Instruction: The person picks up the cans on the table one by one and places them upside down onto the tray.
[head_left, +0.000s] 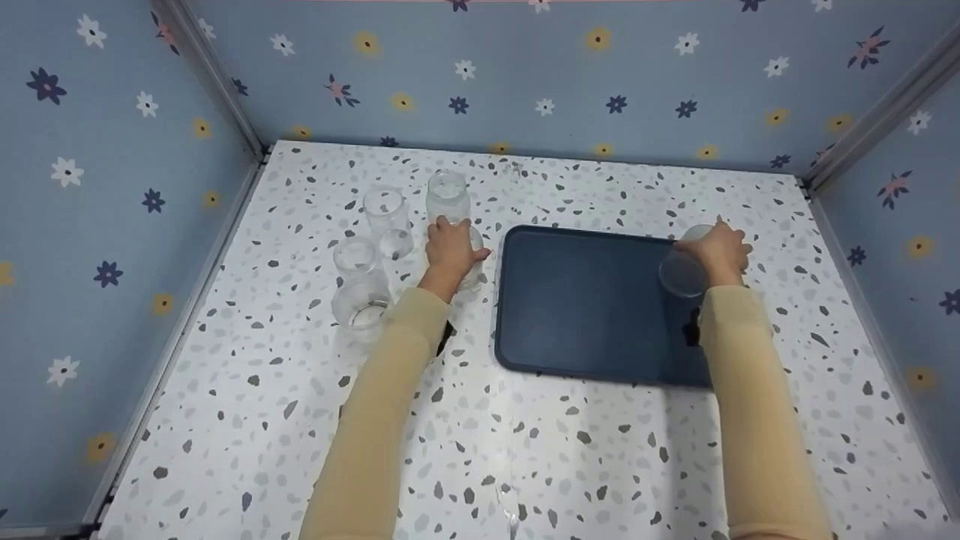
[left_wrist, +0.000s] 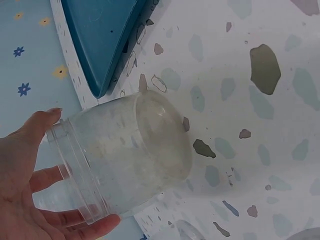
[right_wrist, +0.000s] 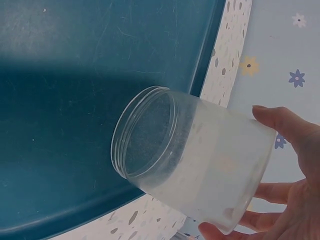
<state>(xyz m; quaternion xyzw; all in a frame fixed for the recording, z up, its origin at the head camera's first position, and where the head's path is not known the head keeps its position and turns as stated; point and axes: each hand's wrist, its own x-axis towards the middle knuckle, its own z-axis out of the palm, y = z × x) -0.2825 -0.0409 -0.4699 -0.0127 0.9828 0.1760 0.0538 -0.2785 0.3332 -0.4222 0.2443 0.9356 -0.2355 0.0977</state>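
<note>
My left hand point(head_left: 450, 247) grips a clear plastic jar point(left_wrist: 125, 150) by its threaded rim, thumb on one side and fingers on the other. That jar's base is on or close to the speckled table, left of the dark blue tray point(head_left: 585, 300). My right hand point(head_left: 720, 251) holds another clear jar point(right_wrist: 200, 155) around its base, with the mouth turned down at the tray's far right corner. Whether that mouth touches the tray I cannot tell. In the head view, my left hand hides much of its jar.
Several more clear jars stand left of my left hand, among them a tall jar point(head_left: 386, 214) and a nearer wide jar point(head_left: 362, 304). Behind my left hand stands another jar point(head_left: 448, 193). Flower-patterned panels point(head_left: 525, 75) border the table point(head_left: 300, 450) at the back and sides.
</note>
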